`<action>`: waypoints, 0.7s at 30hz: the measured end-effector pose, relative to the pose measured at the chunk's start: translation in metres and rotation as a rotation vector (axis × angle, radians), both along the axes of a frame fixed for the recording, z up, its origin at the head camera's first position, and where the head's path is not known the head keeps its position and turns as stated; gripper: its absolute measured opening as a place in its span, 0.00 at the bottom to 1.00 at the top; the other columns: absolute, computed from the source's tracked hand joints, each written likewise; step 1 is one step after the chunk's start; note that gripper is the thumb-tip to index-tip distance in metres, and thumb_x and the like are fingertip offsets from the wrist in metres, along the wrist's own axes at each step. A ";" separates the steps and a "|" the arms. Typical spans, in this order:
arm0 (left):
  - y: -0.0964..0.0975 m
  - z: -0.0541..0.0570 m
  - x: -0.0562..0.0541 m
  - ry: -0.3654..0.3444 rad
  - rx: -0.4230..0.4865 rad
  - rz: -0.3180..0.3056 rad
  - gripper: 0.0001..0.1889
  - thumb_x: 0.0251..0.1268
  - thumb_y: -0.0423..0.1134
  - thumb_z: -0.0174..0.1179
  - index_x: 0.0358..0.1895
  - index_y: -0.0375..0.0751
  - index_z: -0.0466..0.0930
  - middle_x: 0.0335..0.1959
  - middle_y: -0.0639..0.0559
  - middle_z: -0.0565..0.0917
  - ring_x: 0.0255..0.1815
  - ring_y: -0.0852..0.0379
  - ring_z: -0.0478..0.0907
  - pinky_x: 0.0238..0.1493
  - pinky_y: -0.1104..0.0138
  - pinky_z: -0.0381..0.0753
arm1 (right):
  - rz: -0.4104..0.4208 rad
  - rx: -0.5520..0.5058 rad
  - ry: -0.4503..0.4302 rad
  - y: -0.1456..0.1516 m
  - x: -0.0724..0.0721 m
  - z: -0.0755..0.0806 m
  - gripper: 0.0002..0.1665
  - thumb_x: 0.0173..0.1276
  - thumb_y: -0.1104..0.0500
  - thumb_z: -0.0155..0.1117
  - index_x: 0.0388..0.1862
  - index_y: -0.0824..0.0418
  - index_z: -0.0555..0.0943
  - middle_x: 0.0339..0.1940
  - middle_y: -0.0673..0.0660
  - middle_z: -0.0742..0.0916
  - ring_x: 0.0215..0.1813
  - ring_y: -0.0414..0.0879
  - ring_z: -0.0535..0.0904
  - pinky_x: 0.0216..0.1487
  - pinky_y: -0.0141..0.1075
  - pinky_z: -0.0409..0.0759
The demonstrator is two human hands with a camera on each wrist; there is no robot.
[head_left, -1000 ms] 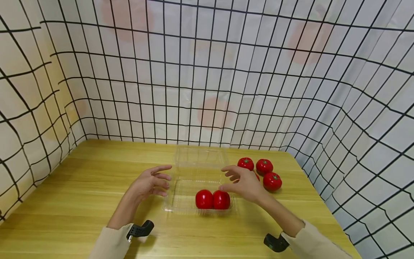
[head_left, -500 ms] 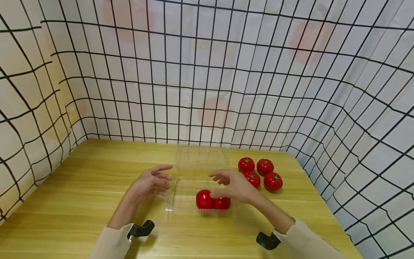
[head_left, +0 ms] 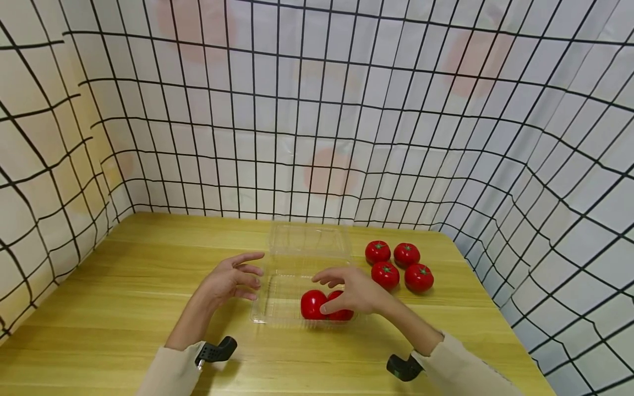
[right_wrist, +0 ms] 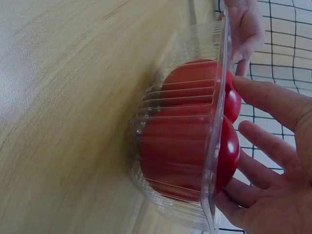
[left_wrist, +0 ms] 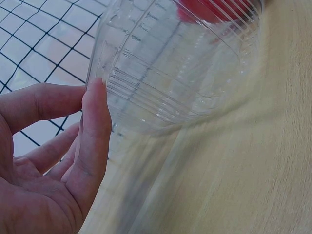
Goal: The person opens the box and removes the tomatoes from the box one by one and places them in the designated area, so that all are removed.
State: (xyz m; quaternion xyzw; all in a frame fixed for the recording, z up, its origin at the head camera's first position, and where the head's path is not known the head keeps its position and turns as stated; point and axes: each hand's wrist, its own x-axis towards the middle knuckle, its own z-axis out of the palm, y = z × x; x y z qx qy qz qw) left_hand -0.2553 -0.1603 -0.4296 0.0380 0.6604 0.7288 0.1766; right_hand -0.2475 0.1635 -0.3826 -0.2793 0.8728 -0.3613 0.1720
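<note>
Two red tomatoes (head_left: 312, 303) sit side by side in the right front part of a clear plastic clamshell box (head_left: 282, 318), its lid (head_left: 309, 240) folded back. My right hand (head_left: 359, 291) hovers over them with fingers spread and partly covers the right one. In the right wrist view its thumb (right_wrist: 273, 100) appears at the far tomato (right_wrist: 192, 80); contact is unclear. My left hand (head_left: 223, 281) is at the box's left side, fingers loosely bent and apart. In the left wrist view its thumb (left_wrist: 95, 122) overlaps the box rim, so touching cannot be told.
Several more tomatoes (head_left: 418, 278) lie grouped on the wooden table (head_left: 148, 286) to the right of the box. White panels with a black grid (head_left: 297, 110) enclose the table at the back and sides.
My right hand has moved left and slightly toward me, from the right tomato toward the left one in the box, uncovering a loose tomato. The left hand stays still.
</note>
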 end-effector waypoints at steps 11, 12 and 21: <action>0.000 -0.001 -0.002 -0.003 0.005 0.000 0.39 0.62 0.21 0.60 0.78 0.36 0.59 0.51 0.41 0.80 0.34 0.56 0.83 0.34 0.62 0.90 | -0.010 0.034 -0.019 -0.003 -0.002 -0.005 0.30 0.57 0.55 0.80 0.60 0.53 0.83 0.61 0.54 0.85 0.63 0.56 0.80 0.61 0.55 0.83; 0.000 -0.001 -0.002 -0.004 0.005 0.000 0.39 0.62 0.21 0.60 0.78 0.36 0.59 0.51 0.40 0.80 0.34 0.56 0.84 0.34 0.62 0.90 | -0.011 0.038 -0.015 -0.003 -0.002 -0.006 0.30 0.57 0.54 0.80 0.60 0.52 0.84 0.61 0.54 0.85 0.63 0.56 0.80 0.61 0.55 0.83; 0.001 0.000 -0.001 -0.009 0.006 0.001 0.39 0.62 0.21 0.59 0.78 0.36 0.59 0.52 0.40 0.80 0.34 0.56 0.83 0.34 0.62 0.90 | -0.014 0.044 0.039 -0.010 -0.002 -0.011 0.27 0.57 0.50 0.80 0.56 0.51 0.85 0.54 0.52 0.88 0.56 0.52 0.83 0.54 0.46 0.86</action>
